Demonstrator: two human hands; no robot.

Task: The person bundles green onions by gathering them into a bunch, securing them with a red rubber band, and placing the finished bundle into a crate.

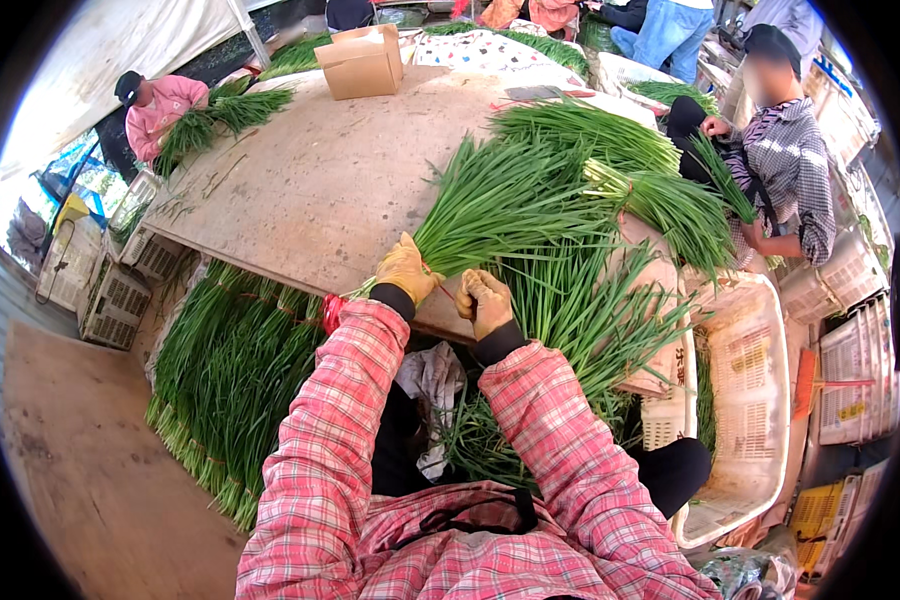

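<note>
Both my hands wear yellowish gloves and meet at the near edge of the wooden table [300, 190]. My left hand [408, 271] is closed round the stem end of a bunch of green chives [505, 200], whose leaves fan out over the tabletop away from me. Just to its right, my right hand [484, 302] is pinched closed. A thin reddish tie [446, 290] runs between the two hands, its end hidden in my right fingers. Loose chives [570, 300] lie right beside that hand. A red bundle of ties [332, 313] shows by my left wrist.
Tied chive bundles [670, 205] lie at the table's right. More are stacked [235, 370] below on the left. A white plastic crate [740, 400] stands at my right. A cardboard box [361, 62] sits at the back. Co-workers [785, 165] [162, 112] hold chives at both sides.
</note>
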